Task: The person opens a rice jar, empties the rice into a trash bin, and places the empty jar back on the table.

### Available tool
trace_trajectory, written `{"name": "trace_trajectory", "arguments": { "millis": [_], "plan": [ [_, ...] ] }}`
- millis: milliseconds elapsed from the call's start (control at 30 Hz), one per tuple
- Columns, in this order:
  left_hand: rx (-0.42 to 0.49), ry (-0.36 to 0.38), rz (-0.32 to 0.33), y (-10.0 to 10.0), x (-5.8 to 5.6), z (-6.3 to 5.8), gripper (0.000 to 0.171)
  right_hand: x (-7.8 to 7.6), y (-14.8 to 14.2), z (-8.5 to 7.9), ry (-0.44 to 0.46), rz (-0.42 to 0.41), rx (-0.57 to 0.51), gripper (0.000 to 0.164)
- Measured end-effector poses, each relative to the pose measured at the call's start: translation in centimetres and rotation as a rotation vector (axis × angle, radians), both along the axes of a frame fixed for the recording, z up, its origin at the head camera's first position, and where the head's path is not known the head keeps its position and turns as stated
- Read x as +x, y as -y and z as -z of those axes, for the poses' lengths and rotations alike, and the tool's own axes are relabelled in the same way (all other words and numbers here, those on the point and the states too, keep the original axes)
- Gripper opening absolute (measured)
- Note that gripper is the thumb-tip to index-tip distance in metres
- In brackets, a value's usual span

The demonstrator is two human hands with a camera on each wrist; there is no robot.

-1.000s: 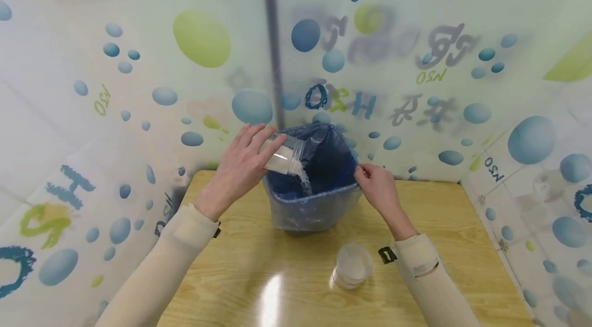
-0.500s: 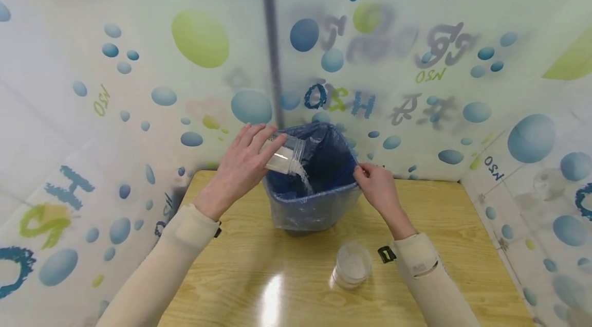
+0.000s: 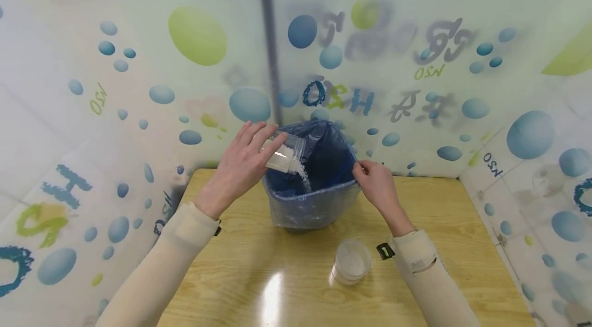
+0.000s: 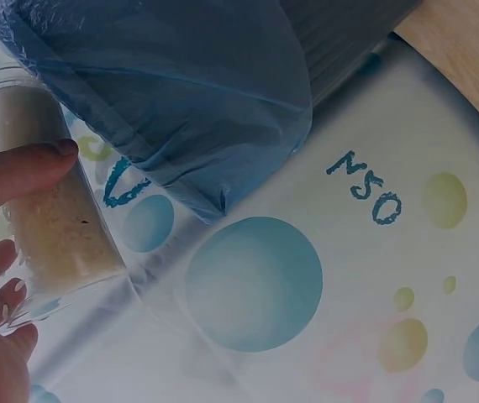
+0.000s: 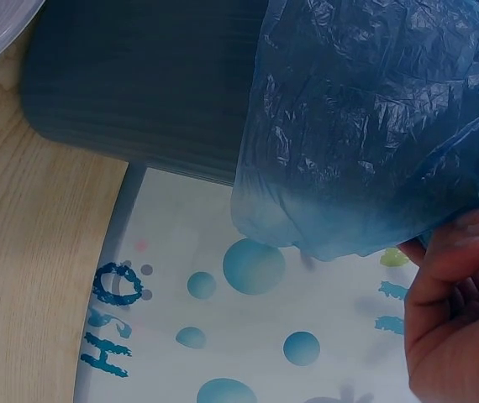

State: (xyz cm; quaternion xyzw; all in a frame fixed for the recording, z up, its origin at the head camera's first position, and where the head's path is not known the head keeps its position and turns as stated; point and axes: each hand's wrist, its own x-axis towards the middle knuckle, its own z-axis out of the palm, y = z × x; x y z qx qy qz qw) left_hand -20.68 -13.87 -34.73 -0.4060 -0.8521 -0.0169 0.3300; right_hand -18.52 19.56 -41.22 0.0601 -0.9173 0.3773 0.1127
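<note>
My left hand (image 3: 245,162) grips a clear jar (image 3: 280,158) tipped sideways over a bin's mouth. White grains (image 3: 302,177) spill from the jar's lip into the blue bag (image 3: 311,209) that lines the bin. In the left wrist view, thumb and fingers wrap the jar (image 4: 55,210), and pale contents show through its wall. My right hand (image 3: 376,185) pinches the bag's rim at the bin's right side. The dark ribbed bin (image 5: 139,92) shows below the bag's overhang (image 5: 340,143) in the right wrist view.
A second clear round container (image 3: 351,261) with whitish contents stands on the wooden table (image 3: 231,275), in front of the bin and left of my right wrist. Behind and on both sides, a patterned sheet (image 3: 199,39) with blue and green dots closes in the table.
White grains keep spilling from the tipped jar. Both hands hold their places; the whole head view has shifted very slightly.
</note>
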Motion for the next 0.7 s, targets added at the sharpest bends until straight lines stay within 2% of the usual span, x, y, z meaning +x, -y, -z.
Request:
{"name": "trace_trajectory", "arguments": {
  "millis": [700],
  "plan": [
    [-0.002,-0.006,0.019,-0.17,0.06,-0.15,0.083,-0.08,0.05,-0.16,0.02,0.004,-0.001,0.032]
  ]
}}
